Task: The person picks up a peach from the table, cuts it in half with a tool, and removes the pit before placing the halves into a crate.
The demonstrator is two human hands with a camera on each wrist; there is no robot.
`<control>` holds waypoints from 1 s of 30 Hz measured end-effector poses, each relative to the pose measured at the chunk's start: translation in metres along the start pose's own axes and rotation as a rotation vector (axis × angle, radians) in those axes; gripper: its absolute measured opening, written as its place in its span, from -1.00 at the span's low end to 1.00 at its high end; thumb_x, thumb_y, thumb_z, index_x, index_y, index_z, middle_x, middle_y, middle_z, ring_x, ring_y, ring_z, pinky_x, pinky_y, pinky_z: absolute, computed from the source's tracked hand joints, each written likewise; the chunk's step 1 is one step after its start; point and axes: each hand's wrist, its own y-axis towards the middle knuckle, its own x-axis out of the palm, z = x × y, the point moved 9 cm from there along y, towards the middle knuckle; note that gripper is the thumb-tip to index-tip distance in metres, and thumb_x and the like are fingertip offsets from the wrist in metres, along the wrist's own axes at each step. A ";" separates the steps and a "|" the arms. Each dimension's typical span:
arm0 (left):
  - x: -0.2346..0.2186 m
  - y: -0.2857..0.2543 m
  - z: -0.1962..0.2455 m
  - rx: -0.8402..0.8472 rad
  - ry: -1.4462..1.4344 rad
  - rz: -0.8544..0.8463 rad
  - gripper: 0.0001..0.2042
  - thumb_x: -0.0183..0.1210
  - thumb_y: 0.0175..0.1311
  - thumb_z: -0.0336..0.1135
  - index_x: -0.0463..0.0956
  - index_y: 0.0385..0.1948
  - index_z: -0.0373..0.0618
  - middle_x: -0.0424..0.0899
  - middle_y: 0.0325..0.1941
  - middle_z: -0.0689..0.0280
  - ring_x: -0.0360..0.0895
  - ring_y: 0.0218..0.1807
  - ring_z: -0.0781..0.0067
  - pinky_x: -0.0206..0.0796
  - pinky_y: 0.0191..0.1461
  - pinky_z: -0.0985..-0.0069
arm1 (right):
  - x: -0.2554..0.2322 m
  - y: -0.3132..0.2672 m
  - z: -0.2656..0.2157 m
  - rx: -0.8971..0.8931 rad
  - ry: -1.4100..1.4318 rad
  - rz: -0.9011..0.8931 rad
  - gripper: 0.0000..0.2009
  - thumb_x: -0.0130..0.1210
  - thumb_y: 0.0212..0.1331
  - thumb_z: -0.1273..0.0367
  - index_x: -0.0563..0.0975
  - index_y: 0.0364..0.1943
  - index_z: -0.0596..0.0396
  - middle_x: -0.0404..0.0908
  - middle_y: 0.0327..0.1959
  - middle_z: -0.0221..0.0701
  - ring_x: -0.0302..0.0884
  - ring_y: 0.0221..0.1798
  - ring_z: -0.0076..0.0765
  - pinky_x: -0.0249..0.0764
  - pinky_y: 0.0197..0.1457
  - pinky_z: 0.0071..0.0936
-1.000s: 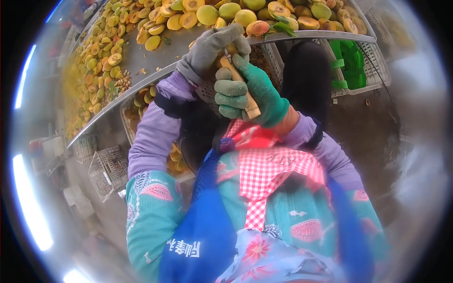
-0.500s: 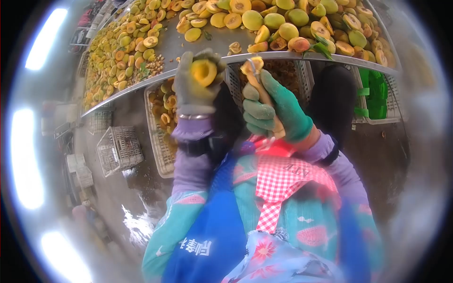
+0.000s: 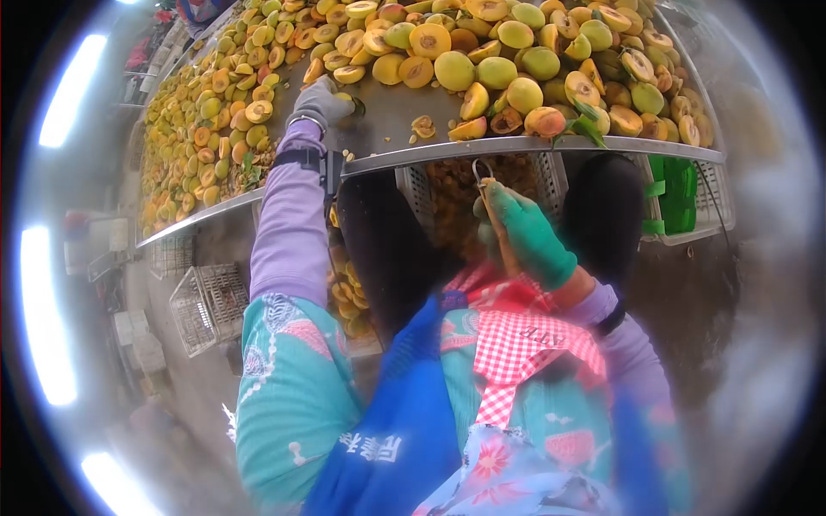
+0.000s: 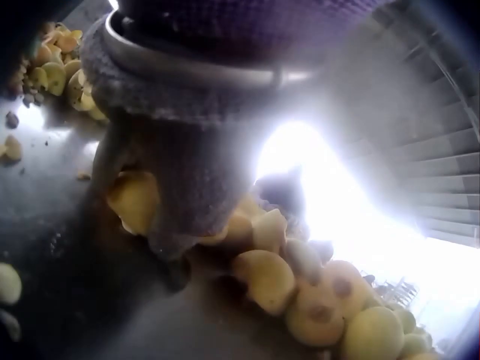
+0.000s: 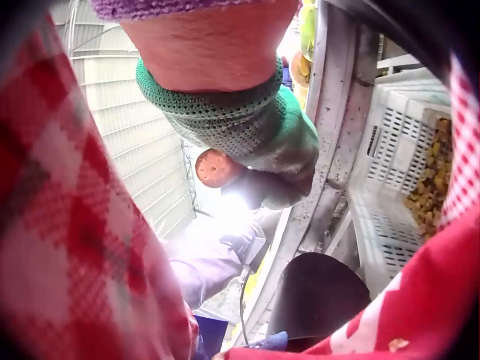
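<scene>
In the head view my left hand (image 3: 323, 101), in a grey glove, reaches over the metal table (image 3: 379, 112) to the edge of a pile of yellow peach halves (image 3: 417, 72). In the left wrist view its fingers point down, and a peach half (image 4: 135, 202) shows between thumb and fingers. Other halves (image 4: 266, 279) lie beside the fingertips. My right hand (image 3: 527, 236), gloved in green, stays near my lap below the table edge. It grips a wooden-handled pitting tool with a metal loop (image 3: 482, 169) at its tip; the handle's round end (image 5: 217, 169) shows in the right wrist view.
Another heap of peach halves (image 3: 215, 129) covers the table's left side. Below its raised rim (image 3: 533, 146), a white crate (image 5: 390, 150) of scraps stands between my legs. A crate with green items (image 3: 675, 193) is at right, and an empty-looking basket (image 3: 206, 305) stands on the floor left.
My left hand first worked against the tool, then showed a pitted peach half in its palm, and now has reached forward to the table. The right hand has lowered slightly; the bit on its tool tip is gone.
</scene>
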 end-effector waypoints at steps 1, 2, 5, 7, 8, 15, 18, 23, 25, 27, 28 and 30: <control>0.004 -0.012 -0.005 0.001 -0.289 -0.074 -0.47 0.22 0.19 -0.06 0.43 0.15 -0.14 0.65 0.03 0.08 0.55 0.15 0.04 0.39 0.18 0.22 | 0.001 0.005 -0.007 -0.079 -0.047 0.013 -0.60 -0.04 0.39 -0.01 0.49 -0.28 0.05 0.44 -0.59 -0.51 0.36 -0.62 -0.59 0.28 -0.59 -0.58; 0.007 -0.029 -0.006 -0.004 -0.578 -0.146 -0.51 0.19 0.24 -0.10 0.42 0.16 -0.15 0.65 0.02 0.10 0.54 0.16 0.05 0.40 0.18 0.19 | 0.009 0.007 -0.017 -0.147 -0.107 -0.012 -0.61 -0.05 0.40 0.00 0.49 -0.28 0.06 0.43 -0.60 -0.52 0.37 -0.61 -0.61 0.29 -0.57 -0.58; 0.003 -0.101 0.037 0.210 -1.486 -0.321 -0.64 -0.01 0.43 -0.24 0.37 0.14 -0.27 0.64 -0.03 0.08 0.56 0.14 0.09 0.46 0.15 0.17 | 0.037 0.022 -0.046 -0.399 -0.294 -0.050 -0.62 -0.08 0.43 0.09 0.52 -0.28 0.14 0.48 -0.62 -0.36 0.51 -0.54 -0.39 0.35 -0.45 -0.42; 0.001 -0.143 0.075 0.310 -1.647 -0.233 -0.65 -0.11 0.49 -0.25 0.34 0.13 -0.34 0.63 -0.03 0.02 0.57 0.12 0.11 0.48 0.14 0.21 | 0.049 0.037 -0.056 -0.519 -0.486 -0.008 -0.63 -0.07 0.43 0.12 0.53 -0.28 0.18 0.53 -0.57 -0.19 0.54 -0.47 -0.12 0.38 -0.40 -0.29; 0.004 -0.151 0.082 0.397 -1.389 -0.096 -0.65 -0.15 0.51 -0.25 0.34 0.13 -0.35 0.62 -0.04 0.01 0.57 0.11 0.11 0.49 0.13 0.23 | 0.053 0.038 -0.058 -0.576 -0.586 0.016 -0.63 -0.07 0.42 0.14 0.53 -0.28 0.19 0.55 -0.54 -0.10 0.56 -0.44 0.02 0.40 -0.38 -0.22; 0.013 -0.190 0.143 0.664 -0.812 0.181 -0.71 -0.10 0.47 -0.31 0.42 0.00 -0.36 0.66 -0.10 0.01 0.65 -0.09 0.25 0.53 0.01 0.35 | 0.042 0.023 -0.065 -0.649 -0.661 0.108 -0.60 -0.06 0.41 0.14 0.53 -0.31 0.28 0.58 -0.44 0.06 0.56 -0.32 0.22 0.41 -0.30 -0.06; 0.015 -0.187 0.145 0.617 -0.978 0.187 -0.80 0.17 0.32 -0.38 0.52 -0.12 -0.30 0.71 -0.20 0.16 0.69 -0.17 0.32 0.54 -0.08 0.40 | 0.038 0.024 -0.063 -0.676 -0.672 0.114 -0.58 -0.08 0.41 0.13 0.52 -0.33 0.28 0.57 -0.47 0.05 0.56 -0.35 0.21 0.41 -0.33 -0.07; 0.012 -0.200 0.154 0.487 -1.401 0.088 -0.78 0.04 0.41 -0.32 0.51 -0.15 -0.32 0.69 -0.24 0.11 0.66 -0.21 0.29 0.53 -0.09 0.41 | 0.046 0.026 -0.054 -0.634 -0.524 0.035 -0.55 -0.12 0.43 0.09 0.52 -0.35 0.25 0.56 -0.58 -0.15 0.56 -0.46 -0.06 0.42 -0.36 -0.20; 0.008 -0.209 0.160 0.457 -1.436 0.083 -0.77 0.00 0.42 -0.32 0.50 -0.16 -0.33 0.68 -0.21 0.05 0.66 -0.16 0.23 0.53 -0.05 0.37 | 0.047 0.020 -0.050 -0.467 -0.420 -0.044 -0.53 -0.12 0.43 0.06 0.53 -0.36 0.25 0.54 -0.59 -0.25 0.53 -0.48 -0.22 0.41 -0.37 -0.29; 0.010 -0.206 0.168 0.510 -1.401 -0.010 -0.77 -0.01 0.42 -0.31 0.51 -0.19 -0.33 0.68 -0.23 0.03 0.66 -0.15 0.19 0.53 -0.04 0.35 | 0.044 0.018 -0.054 -0.504 -0.389 -0.063 -0.52 -0.12 0.43 0.04 0.52 -0.35 0.23 0.52 -0.60 -0.33 0.50 -0.52 -0.35 0.39 -0.42 -0.36; 0.010 -0.203 0.167 0.565 -1.350 -0.095 -0.76 0.00 0.43 -0.29 0.52 -0.21 -0.32 0.68 -0.26 0.03 0.66 -0.18 0.20 0.53 -0.06 0.35 | 0.044 0.018 -0.055 -0.610 -0.406 -0.050 -0.52 -0.12 0.43 0.03 0.52 -0.35 0.22 0.51 -0.61 -0.36 0.48 -0.55 -0.39 0.38 -0.46 -0.39; 0.017 -0.201 0.167 0.533 -1.345 -0.184 -0.73 0.00 0.44 -0.25 0.53 -0.25 -0.31 0.68 -0.31 0.05 0.66 -0.24 0.22 0.53 -0.10 0.36 | 0.041 0.019 -0.042 -0.624 -0.380 -0.025 -0.52 -0.13 0.42 0.01 0.51 -0.34 0.19 0.49 -0.63 -0.40 0.43 -0.61 -0.46 0.36 -0.55 -0.44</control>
